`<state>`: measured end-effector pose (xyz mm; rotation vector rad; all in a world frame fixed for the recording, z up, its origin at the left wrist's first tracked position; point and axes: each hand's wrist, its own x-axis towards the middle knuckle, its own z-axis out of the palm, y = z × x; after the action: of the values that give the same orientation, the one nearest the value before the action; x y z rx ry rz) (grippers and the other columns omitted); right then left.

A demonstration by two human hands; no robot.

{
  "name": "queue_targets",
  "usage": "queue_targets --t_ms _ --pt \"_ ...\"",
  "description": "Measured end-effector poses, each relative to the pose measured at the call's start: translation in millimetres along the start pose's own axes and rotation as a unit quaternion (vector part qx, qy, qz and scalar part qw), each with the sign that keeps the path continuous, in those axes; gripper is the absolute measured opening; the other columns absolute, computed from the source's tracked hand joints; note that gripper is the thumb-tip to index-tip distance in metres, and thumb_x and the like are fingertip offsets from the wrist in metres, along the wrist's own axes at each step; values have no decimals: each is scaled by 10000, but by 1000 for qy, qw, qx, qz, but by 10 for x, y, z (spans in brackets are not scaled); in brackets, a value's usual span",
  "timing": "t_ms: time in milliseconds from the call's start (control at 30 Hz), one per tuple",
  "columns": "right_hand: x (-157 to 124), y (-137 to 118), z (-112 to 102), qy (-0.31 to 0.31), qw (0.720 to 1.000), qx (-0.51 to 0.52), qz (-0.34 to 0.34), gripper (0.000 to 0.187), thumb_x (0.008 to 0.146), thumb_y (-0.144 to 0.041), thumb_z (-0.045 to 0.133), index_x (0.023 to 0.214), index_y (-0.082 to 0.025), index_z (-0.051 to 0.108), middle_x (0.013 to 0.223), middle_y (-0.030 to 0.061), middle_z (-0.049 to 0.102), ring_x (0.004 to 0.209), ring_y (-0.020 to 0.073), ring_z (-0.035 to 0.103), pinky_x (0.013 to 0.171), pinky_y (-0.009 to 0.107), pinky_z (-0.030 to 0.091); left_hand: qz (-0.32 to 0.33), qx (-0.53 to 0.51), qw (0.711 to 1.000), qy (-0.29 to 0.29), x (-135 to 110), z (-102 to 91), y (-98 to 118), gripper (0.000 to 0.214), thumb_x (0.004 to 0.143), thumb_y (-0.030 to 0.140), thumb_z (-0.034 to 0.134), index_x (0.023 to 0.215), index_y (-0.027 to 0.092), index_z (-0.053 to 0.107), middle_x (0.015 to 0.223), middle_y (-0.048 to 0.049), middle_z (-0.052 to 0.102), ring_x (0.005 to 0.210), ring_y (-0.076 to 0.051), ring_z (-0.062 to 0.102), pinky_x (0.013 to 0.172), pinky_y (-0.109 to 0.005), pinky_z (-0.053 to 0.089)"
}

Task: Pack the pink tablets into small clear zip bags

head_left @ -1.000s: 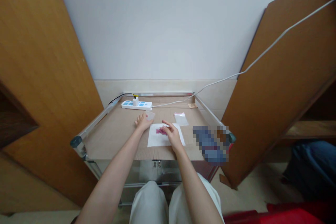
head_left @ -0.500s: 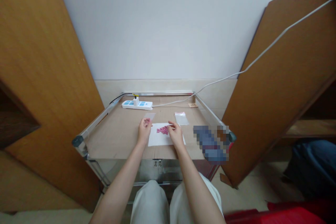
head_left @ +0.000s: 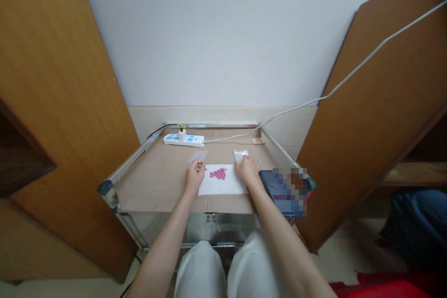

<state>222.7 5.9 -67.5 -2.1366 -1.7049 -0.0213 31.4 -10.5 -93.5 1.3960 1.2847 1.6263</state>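
Several small pink pill-like pieces (head_left: pixel 219 174) lie in a loose cluster on a white sheet of paper (head_left: pixel 223 188). My left hand (head_left: pixel 195 176) is at the sheet's left edge, its fingers curled inward; whatever they hold, if anything, is hidden. Just beyond it lies a clear plastic bag (head_left: pixel 200 154). My right hand (head_left: pixel 247 169) reaches palm down past the sheet's right side, fingers spread over the near part of another clear zip bag (head_left: pixel 240 153). Whether those fingers grip the bag cannot be made out.
Cardboard (head_left: pixel 150 191) covers the metal-framed cart top. A white power strip (head_left: pixel 184 139) with a plug stands at the back left, its white cable running right. A dark, partly blurred-out flat device (head_left: pixel 275 188) lies at the right. Wooden panels (head_left: pixel 104 149) flank the cart.
My right hand has moved from the pink pieces rightward and away from me to the zip bag, its fingers spreading. My left hand stays near the same spot, turned slightly inward.
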Motion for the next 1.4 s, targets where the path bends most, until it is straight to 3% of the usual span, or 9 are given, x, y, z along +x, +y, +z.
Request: queue_targets --t_ms 433,633,733,800,900,1033,1167,1400 --pt "105 29 -32 -2 1000 -12 -7 256 759 -204 372 887 -96 566 922 167 569 819 240 557 736 356 318 1 -5 1000 -4 -18 -10 54 121 651 266 494 698 156 490 545 19 509 436 -73 464 369 -159 351" --pt "84 59 -127 110 988 109 18 274 768 -197 355 867 -92 588 908 160 574 890 243 516 756 331 332 -2 -1 1000 4 -19 -9 64 129 644 274 505 692 156 489 546 21 517 418 -70 455 370 -160 342" --pt "-7 -24 -142 160 952 260 -12 259 761 -240 384 848 -117 595 914 124 583 920 211 497 803 316 332 5 6 1000 7 -29 -13 83 161 656 310 508 700 156 499 553 16 532 427 -75 463 392 -169 355" --pt "-90 -121 -125 155 903 398 -56 261 747 -301 418 807 -130 607 889 97 601 895 194 512 781 302 365 16 12 1000 5 -35 -13 95 186 667 339 505 692 155 511 557 9 546 449 -82 479 423 -178 370" --pt "-235 -279 -81 61 814 576 -45 302 685 -390 505 786 -134 631 817 76 634 782 186 558 684 294 419 18 13 1000 -1 -42 -1 104 261 705 388 455 686 144 543 589 -16 582 477 -90 495 471 -195 385" --pt "-423 -403 -25 -94 725 682 -9 328 584 -395 613 788 -141 653 776 62 652 700 175 580 612 283 432 -12 -13 999 -29 -53 27 104 376 753 425 359 779 121 579 671 -56 616 533 -108 525 502 -211 386" --pt "-543 -416 33 -160 695 700 -21 279 580 -350 621 764 -143 659 703 46 655 607 148 573 603 282 432 -2 -5 1000 -27 -64 43 119 295 719 404 424 718 144 564 691 -36 601 589 -117 534 522 -209 382" --pt "-582 -448 86 -197 688 698 -34 229 554 -187 595 776 -152 639 777 40 656 702 147 585 713 286 420 26 -18 999 -13 -63 17 118 73 663 221 451 707 174 485 592 25 535 598 -107 523 598 -208 381"
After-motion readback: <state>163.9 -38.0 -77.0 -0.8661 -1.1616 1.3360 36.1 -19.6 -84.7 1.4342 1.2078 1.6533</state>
